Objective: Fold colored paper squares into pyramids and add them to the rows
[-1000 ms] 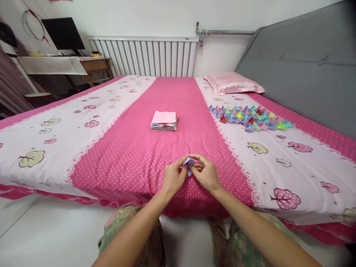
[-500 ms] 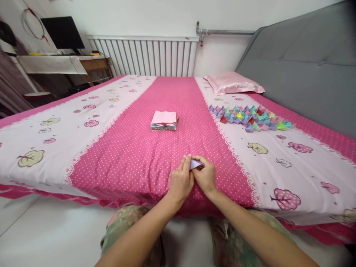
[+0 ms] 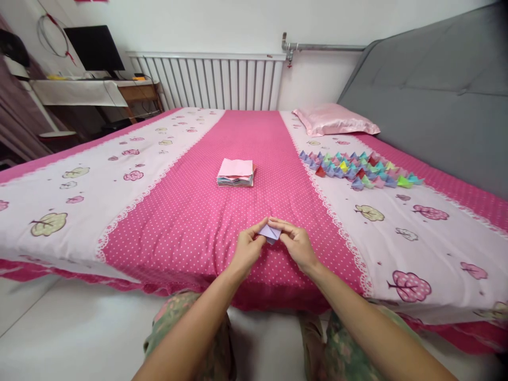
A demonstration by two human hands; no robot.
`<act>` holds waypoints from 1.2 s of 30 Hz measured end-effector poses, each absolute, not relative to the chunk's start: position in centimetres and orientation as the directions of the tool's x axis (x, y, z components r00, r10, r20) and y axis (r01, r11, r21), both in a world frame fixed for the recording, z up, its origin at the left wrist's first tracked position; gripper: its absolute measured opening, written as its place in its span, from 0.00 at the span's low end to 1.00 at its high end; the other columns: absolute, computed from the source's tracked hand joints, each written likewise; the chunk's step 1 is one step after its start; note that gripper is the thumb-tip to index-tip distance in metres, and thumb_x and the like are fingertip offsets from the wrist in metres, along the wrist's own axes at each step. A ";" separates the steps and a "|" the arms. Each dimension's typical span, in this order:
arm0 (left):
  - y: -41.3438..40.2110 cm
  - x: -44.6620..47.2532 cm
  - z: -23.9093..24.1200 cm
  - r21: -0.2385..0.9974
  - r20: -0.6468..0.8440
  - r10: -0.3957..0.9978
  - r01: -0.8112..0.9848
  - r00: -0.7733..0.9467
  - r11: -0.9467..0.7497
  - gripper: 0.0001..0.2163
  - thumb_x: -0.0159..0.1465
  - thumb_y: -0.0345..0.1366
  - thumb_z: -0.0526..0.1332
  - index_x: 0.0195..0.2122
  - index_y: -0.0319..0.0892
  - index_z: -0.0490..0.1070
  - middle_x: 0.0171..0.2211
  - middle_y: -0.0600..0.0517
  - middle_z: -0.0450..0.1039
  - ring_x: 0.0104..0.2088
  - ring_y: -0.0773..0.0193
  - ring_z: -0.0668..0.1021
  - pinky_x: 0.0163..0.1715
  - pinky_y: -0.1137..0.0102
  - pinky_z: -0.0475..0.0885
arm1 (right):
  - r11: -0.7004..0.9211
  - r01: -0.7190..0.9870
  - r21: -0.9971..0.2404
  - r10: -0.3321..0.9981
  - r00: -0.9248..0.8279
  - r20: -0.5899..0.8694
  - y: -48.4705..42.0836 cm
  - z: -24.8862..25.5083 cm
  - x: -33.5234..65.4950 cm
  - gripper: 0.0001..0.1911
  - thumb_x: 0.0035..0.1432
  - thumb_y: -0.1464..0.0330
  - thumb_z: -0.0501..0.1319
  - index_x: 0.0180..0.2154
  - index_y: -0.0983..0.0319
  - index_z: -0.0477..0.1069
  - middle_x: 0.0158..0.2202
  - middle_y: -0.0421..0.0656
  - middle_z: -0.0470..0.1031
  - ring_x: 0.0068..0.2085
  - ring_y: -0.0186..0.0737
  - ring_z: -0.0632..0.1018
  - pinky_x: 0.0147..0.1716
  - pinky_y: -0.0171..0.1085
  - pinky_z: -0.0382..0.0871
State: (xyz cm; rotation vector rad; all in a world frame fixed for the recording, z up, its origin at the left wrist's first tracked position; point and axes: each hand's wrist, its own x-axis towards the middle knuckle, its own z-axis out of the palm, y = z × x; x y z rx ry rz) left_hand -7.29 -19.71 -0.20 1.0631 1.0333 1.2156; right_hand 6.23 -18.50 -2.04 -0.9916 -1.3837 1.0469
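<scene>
A small folded piece of purple origami paper (image 3: 270, 233) is held between my two hands, close to the front edge of the bed. My left hand (image 3: 250, 246) pinches its left corner with thumb and fingers. On the opposite corner, my right hand (image 3: 297, 243) grips it the same way, with the forefinger along the top. Beyond the hands sits a stack of square paper (image 3: 235, 169), a pink sheet on top. To the right, many folded paper pieces (image 3: 360, 168) in purple, teal, green, red and yellow stand in rows.
The bed (image 3: 198, 211) has a pink and white patterned sheet. A pink pillow (image 3: 335, 119) lies at the back right by the grey headboard (image 3: 428, 79). Behind the bed is a white radiator (image 3: 214, 79); a monitor (image 3: 94, 48) stands on a desk at the left.
My hands have moved apart to opposite corners of the purple paper. It has turned, and more of its folded face shows between them.
</scene>
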 end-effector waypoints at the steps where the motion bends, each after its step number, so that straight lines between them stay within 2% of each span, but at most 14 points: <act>1: -19.7 -7.4 0.0 0.970 -0.068 0.993 -0.228 0.091 0.087 0.22 0.51 0.25 0.58 0.49 0.39 0.71 0.39 0.49 0.78 0.33 0.67 0.76 0.39 0.71 0.69 | 0.231 -0.028 -0.973 0.970 -0.068 0.232 -18.5 -2.0 6.3 0.18 0.48 0.75 0.54 0.39 0.57 0.77 0.48 0.43 0.74 0.52 0.42 0.72 0.54 0.46 0.61; 5: -19.9 -7.6 0.3 0.946 -0.108 0.986 -0.292 0.125 0.141 0.18 0.54 0.29 0.58 0.47 0.37 0.72 0.34 0.47 0.78 0.30 0.67 0.76 0.36 0.70 0.69 | 0.161 -0.117 -0.980 0.986 -0.031 0.165 -18.6 -1.8 6.5 0.12 0.49 0.71 0.58 0.35 0.59 0.78 0.46 0.45 0.76 0.50 0.44 0.74 0.52 0.47 0.63; 9: -19.5 -7.7 -0.4 0.968 -0.045 0.992 -0.240 0.115 0.071 0.16 0.54 0.33 0.61 0.45 0.38 0.74 0.41 0.46 0.77 0.38 0.63 0.77 0.43 0.68 0.69 | 0.180 -0.086 -0.980 0.983 -0.030 0.183 -18.5 -2.0 6.4 0.10 0.46 0.69 0.63 0.35 0.61 0.77 0.44 0.47 0.76 0.46 0.43 0.76 0.49 0.44 0.67; 11: -19.1 -7.8 -1.2 0.989 -0.025 0.993 -0.140 0.114 0.041 0.16 0.55 0.31 0.60 0.46 0.38 0.73 0.43 0.46 0.76 0.39 0.62 0.77 0.44 0.66 0.69 | 0.171 -0.035 -0.985 0.984 -0.039 0.173 -18.4 -2.4 6.4 0.12 0.46 0.69 0.63 0.36 0.62 0.76 0.42 0.48 0.77 0.44 0.43 0.77 0.46 0.43 0.69; 14: -18.8 -7.8 -2.2 0.987 0.037 0.995 0.152 0.096 -0.052 0.15 0.56 0.28 0.58 0.45 0.38 0.73 0.42 0.46 0.77 0.38 0.61 0.78 0.42 0.64 0.71 | 0.160 0.135 -0.978 0.986 -0.064 0.152 -18.3 -3.0 6.5 0.13 0.47 0.70 0.61 0.37 0.64 0.75 0.39 0.48 0.78 0.38 0.42 0.79 0.41 0.42 0.72; 17: -19.0 -7.7 -2.5 0.822 0.203 0.973 0.521 0.106 -0.229 0.14 0.56 0.28 0.58 0.44 0.41 0.73 0.43 0.47 0.76 0.42 0.59 0.76 0.45 0.62 0.70 | 0.222 0.344 -0.913 0.975 -0.074 0.209 -18.5 -3.0 6.7 0.11 0.48 0.72 0.60 0.37 0.63 0.75 0.38 0.47 0.77 0.36 0.41 0.78 0.38 0.42 0.73; 19: -19.3 -7.6 -2.3 0.623 0.312 0.940 0.717 0.138 -0.313 0.14 0.57 0.29 0.58 0.44 0.41 0.73 0.45 0.45 0.74 0.45 0.58 0.74 0.47 0.61 0.68 | 0.320 0.557 -0.767 0.944 -0.123 0.306 -18.8 -2.8 6.7 0.12 0.50 0.72 0.59 0.39 0.63 0.74 0.40 0.48 0.76 0.40 0.43 0.76 0.42 0.43 0.71; 22: -19.8 -7.5 -2.2 0.360 0.363 0.909 0.869 0.205 -0.340 0.13 0.60 0.32 0.56 0.45 0.39 0.72 0.47 0.42 0.71 0.47 0.55 0.72 0.48 0.60 0.67 | 0.415 0.790 -0.452 0.894 -0.260 0.366 -19.2 -2.5 6.7 0.15 0.55 0.72 0.57 0.45 0.65 0.72 0.46 0.50 0.73 0.47 0.47 0.71 0.48 0.45 0.66; 25: -20.3 -7.5 -2.7 0.199 0.341 0.899 0.914 0.274 -0.354 0.16 0.64 0.34 0.51 0.49 0.37 0.69 0.53 0.38 0.65 0.52 0.52 0.69 0.51 0.59 0.65 | 0.465 0.848 -0.255 0.866 -0.374 0.333 -19.4 -2.6 6.7 0.18 0.60 0.70 0.52 0.50 0.66 0.68 0.52 0.51 0.70 0.49 0.48 0.68 0.50 0.46 0.64; 28: -20.6 -7.5 -3.4 0.132 0.310 0.900 0.924 0.307 -0.360 0.19 0.65 0.36 0.47 0.55 0.37 0.63 0.59 0.38 0.58 0.58 0.50 0.62 0.54 0.56 0.60 | 0.495 0.851 -0.177 0.851 -0.433 0.298 -19.5 -3.0 7.0 0.21 0.62 0.68 0.49 0.55 0.65 0.64 0.56 0.48 0.65 0.53 0.48 0.66 0.52 0.46 0.61; 32: -21.1 -7.6 -3.5 0.133 0.250 0.916 0.925 0.315 -0.355 0.22 0.65 0.42 0.46 0.59 0.38 0.57 0.61 0.39 0.53 0.62 0.51 0.55 0.57 0.55 0.56 | 0.483 0.855 -0.187 0.869 -0.443 0.221 -19.8 -3.3 7.4 0.24 0.62 0.67 0.47 0.59 0.65 0.58 0.61 0.46 0.58 0.58 0.48 0.60 0.56 0.47 0.55; 36: -21.4 -7.7 -3.1 0.143 0.218 0.927 0.930 0.305 -0.339 0.24 0.64 0.44 0.47 0.60 0.42 0.55 0.62 0.42 0.51 0.63 0.51 0.53 0.58 0.54 0.52 | 0.440 0.875 -0.205 0.898 -0.419 0.137 -20.3 -3.2 7.5 0.26 0.61 0.66 0.46 0.61 0.65 0.53 0.63 0.47 0.52 0.62 0.53 0.54 0.59 0.51 0.48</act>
